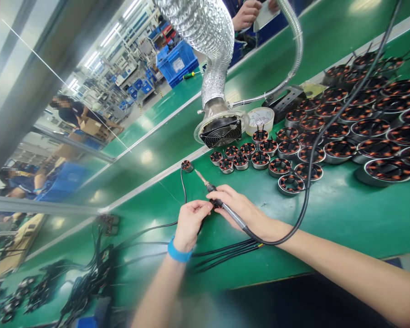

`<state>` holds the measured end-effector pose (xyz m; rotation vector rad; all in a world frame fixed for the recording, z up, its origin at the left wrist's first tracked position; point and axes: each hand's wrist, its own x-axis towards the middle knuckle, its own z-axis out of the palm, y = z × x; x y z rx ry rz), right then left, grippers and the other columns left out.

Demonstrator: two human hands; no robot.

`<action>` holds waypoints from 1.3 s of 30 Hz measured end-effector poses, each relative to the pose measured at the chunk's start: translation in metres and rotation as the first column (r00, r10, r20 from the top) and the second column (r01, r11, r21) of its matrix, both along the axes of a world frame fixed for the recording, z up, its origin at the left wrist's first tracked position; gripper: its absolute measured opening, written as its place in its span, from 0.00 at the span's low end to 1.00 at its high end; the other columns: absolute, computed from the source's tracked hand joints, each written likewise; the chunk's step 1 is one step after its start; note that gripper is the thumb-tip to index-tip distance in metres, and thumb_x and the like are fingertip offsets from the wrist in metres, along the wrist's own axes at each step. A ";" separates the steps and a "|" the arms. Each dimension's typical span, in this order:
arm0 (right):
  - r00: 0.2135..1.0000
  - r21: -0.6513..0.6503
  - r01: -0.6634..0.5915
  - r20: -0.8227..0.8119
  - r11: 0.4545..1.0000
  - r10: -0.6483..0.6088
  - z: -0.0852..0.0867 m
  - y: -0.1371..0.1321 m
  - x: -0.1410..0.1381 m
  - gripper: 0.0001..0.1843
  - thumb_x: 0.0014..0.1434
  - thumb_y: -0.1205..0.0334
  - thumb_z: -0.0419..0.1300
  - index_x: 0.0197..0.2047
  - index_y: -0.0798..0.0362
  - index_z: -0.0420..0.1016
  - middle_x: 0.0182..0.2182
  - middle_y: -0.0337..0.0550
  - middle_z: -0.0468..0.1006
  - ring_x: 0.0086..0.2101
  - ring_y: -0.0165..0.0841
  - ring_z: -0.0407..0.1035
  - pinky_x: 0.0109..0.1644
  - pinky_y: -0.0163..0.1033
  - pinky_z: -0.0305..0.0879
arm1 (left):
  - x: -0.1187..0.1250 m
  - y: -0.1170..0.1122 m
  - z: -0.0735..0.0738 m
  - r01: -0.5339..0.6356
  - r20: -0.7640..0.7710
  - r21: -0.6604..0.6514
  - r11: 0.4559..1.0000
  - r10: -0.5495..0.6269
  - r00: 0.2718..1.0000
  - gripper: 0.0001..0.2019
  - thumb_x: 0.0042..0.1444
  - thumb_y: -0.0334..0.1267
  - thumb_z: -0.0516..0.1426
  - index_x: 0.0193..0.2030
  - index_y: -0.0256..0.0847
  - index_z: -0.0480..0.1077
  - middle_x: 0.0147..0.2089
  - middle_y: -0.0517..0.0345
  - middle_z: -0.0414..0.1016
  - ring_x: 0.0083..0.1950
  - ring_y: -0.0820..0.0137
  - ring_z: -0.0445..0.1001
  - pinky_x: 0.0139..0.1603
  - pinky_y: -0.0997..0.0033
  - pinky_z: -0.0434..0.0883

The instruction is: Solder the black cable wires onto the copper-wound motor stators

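My right hand (237,207) is closed around a soldering iron (234,216), whose tip points up and to the left, away from me. Close against it, my left hand (191,221), with a blue band at the wrist, pinches a small dark part (216,203). Fingers of both hands meet at this part and hide most of it, so its kind does not show. Just beyond the iron's tip, a small ring-shaped motor coil (187,166) with a black cable (183,187) sits on the green bench. More black cables (222,252) run beneath my left wrist.
Several copper-wound motor rings (291,184) crowd the bench at right. A fan-fitted fume extractor (222,130) hangs ahead, beside a round tub (260,119). Bundled cables (89,282) lie at lower left. The iron's cord (309,187) arches over my right forearm. A co-worker's hand (248,16) shows across the bench.
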<state>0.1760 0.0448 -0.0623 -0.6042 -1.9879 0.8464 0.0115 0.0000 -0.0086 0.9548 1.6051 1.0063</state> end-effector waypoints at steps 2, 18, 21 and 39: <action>1.000 -0.002 0.022 -0.004 1.000 -0.022 -0.003 0.000 -0.001 0.20 0.67 0.70 0.54 0.60 0.47 0.64 0.48 0.47 0.68 0.44 0.34 0.72 0.47 0.39 0.72 | 0.002 -0.002 -0.004 -0.039 0.008 0.039 0.998 0.039 0.999 0.12 0.47 0.43 0.69 0.30 0.35 0.78 0.26 0.59 0.73 0.29 0.75 0.67 0.35 0.74 0.65; 0.996 -0.027 0.069 -0.056 0.997 -0.071 0.003 0.000 0.003 0.22 0.65 0.69 0.56 0.60 0.46 0.62 0.48 0.48 0.68 0.42 0.35 0.72 0.46 0.40 0.74 | -0.001 0.001 -0.030 0.002 -0.094 0.253 0.967 0.023 0.995 0.11 0.52 0.44 0.66 0.33 0.37 0.78 0.33 0.56 0.75 0.37 0.70 0.73 0.41 0.70 0.70; 0.996 -0.029 0.070 -0.047 0.997 -0.071 0.001 0.000 0.002 0.23 0.64 0.69 0.57 0.61 0.46 0.62 0.50 0.49 0.68 0.42 0.35 0.73 0.46 0.40 0.75 | -0.001 0.000 -0.029 -0.003 -0.084 0.260 0.966 0.026 0.996 0.09 0.52 0.42 0.66 0.33 0.38 0.79 0.34 0.56 0.76 0.37 0.70 0.72 0.41 0.70 0.69; 0.818 -0.002 0.505 -0.320 0.863 -0.479 0.033 0.002 0.023 0.16 0.68 0.71 0.54 0.55 0.46 0.71 0.32 0.39 0.74 0.30 0.32 0.72 0.39 0.40 0.72 | 0.001 0.018 -0.006 0.393 -0.801 0.214 0.894 -0.069 0.595 0.13 0.55 0.48 0.65 0.43 0.45 0.77 0.40 0.55 0.71 0.39 0.66 0.72 0.44 0.68 0.68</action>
